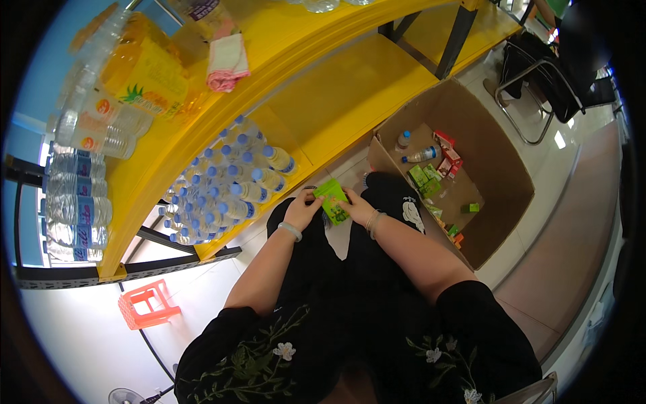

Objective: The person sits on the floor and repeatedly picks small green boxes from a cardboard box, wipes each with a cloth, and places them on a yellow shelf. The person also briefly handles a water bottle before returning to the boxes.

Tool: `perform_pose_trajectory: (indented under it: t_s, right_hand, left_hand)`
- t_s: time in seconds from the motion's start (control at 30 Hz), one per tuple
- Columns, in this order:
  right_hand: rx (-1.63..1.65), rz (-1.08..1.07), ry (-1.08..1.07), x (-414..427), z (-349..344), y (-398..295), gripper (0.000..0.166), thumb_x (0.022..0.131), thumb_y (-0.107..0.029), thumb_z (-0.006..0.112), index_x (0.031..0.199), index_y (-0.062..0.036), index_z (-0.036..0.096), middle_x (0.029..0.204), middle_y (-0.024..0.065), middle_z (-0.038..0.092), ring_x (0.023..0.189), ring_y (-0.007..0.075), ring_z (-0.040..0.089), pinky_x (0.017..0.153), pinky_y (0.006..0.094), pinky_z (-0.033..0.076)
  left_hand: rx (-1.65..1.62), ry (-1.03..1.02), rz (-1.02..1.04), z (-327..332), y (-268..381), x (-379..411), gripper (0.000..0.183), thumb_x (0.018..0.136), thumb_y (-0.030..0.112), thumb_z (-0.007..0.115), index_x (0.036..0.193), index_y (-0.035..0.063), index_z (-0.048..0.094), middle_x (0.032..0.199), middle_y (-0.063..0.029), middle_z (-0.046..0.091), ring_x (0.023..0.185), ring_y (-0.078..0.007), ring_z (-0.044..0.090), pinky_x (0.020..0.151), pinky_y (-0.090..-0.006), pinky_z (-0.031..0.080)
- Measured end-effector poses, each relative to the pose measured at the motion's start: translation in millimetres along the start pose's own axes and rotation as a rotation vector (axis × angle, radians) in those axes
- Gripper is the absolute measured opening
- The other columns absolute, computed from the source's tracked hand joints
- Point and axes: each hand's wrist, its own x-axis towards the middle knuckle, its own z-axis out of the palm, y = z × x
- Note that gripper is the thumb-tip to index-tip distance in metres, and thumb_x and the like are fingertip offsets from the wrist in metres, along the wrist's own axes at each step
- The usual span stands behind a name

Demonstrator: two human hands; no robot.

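Note:
A small green printed carton [331, 201] is held above my lap between both hands. My left hand [305, 208] grips its left edge, thumb on the front. On the opposite edge, my right hand [359, 206] has its fingers closed on the carton. To the right stands a large open cardboard box [497, 187], holding green cartons [430, 188], red cartons [449, 151], a lying bottle with a blue cap [422, 154] and another bottle [404, 139]. Left of my hands, many water bottles with blue caps [237, 174] stand on the lower level of a yellow shelf [348, 101].
The upper shelf level carries clear bottles [78, 207], a pack of yellow drinks [151, 76] and a folded cloth [228, 60]. An orange plastic stool [149, 304] stands at lower left. A metal-framed chair [535, 86] and part of a person are at upper right.

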Motion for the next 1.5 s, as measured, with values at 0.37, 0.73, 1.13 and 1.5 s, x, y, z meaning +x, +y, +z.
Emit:
perform_pose_trajectory:
  t_s: [0.37, 0.73, 1.13, 1.5]
  right_hand:
    - [0.295, 0.193, 0.12, 35.4, -8.0, -14.6, 0.047, 0.086, -0.015, 0.049, 0.13, -0.0123, 0.032, 0.102, 0.0113, 0.054, 0.08, 0.0192, 0.053, 0.069, 0.0288, 0.044]
    - [0.208, 0.36, 0.253, 90.3, -18.5, 9.9, 0.048, 0.083, -0.026, 0.053, 0.126, -0.0125, 0.038, 0.097, 0.0143, 0.056, 0.08, 0.0235, 0.055, 0.071, 0.0315, 0.044]
    - [0.289, 0.243, 0.344, 134.3, -0.2, 36.2, 0.053, 0.085, -0.018, 0.049, 0.131, -0.0055, 0.026, 0.13, 0.0176, 0.036, 0.118, 0.0281, 0.038, 0.096, 0.0319, 0.032]
    - [0.315, 0.129, 0.18, 152.3, 4.2, 44.2, 0.048, 0.086, -0.009, 0.047, 0.13, -0.0066, 0.03, 0.133, 0.016, 0.033, 0.126, 0.025, 0.028, 0.1, 0.0299, 0.026]
  left_hand:
    - [0.097, 0.093, 0.078, 14.9, 4.1, 38.7, 0.041, 0.079, 0.017, 0.061, 0.111, -0.0015, 0.043, 0.104, -0.0174, 0.054, 0.091, -0.0219, 0.057, 0.075, -0.0279, 0.047]
    - [0.242, 0.265, 0.046, 32.6, -19.0, 88.6, 0.038, 0.079, 0.015, 0.06, 0.111, 0.0022, 0.044, 0.104, -0.016, 0.056, 0.092, -0.0259, 0.056, 0.075, -0.0321, 0.046]
    - [0.156, 0.375, 0.007, 26.8, -56.1, 154.3, 0.037, 0.082, 0.005, 0.054, 0.115, 0.0004, 0.041, 0.109, -0.0163, 0.052, 0.097, -0.0233, 0.054, 0.074, -0.0308, 0.048]
    - [0.179, 0.434, -0.027, 32.0, -42.3, 176.3, 0.04, 0.079, 0.006, 0.057, 0.116, 0.0028, 0.042, 0.114, -0.0164, 0.05, 0.105, -0.0264, 0.049, 0.087, -0.0338, 0.039]
